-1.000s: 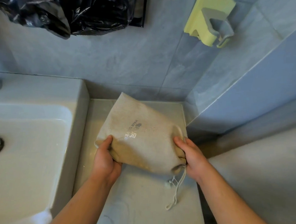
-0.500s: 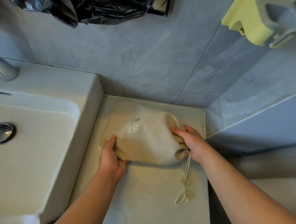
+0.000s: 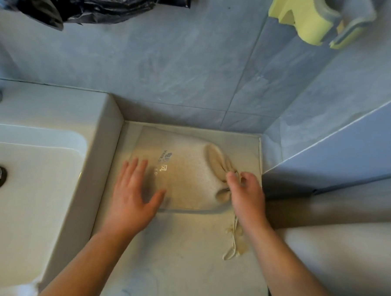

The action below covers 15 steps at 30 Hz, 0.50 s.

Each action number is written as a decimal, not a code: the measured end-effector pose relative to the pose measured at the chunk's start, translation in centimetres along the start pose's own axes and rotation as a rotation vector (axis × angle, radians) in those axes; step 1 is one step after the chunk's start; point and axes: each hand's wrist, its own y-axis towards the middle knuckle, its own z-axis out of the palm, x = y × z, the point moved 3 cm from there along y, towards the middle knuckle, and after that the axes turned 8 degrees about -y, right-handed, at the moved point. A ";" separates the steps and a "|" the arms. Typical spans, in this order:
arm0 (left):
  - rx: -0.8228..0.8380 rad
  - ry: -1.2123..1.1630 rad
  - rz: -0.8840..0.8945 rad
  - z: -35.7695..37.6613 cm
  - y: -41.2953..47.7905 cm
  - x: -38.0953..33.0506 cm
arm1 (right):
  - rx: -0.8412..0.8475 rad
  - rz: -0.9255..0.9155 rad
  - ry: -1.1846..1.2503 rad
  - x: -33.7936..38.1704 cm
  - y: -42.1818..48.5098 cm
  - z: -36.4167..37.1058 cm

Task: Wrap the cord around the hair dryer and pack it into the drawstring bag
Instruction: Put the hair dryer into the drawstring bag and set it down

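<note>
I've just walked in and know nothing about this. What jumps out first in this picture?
A stuffed beige cloth drawstring bag lies on the pale counter, between the white sink and the blue tiled wall. The left hand is spread open over its closed end. The right hand is at the gathered mouth, whose cord trails toward the viewer.
</note>
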 end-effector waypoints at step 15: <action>0.126 0.185 -0.044 5.0 3.9 2.7 | 0.097 -0.032 -0.061 1.7 1.7 3.6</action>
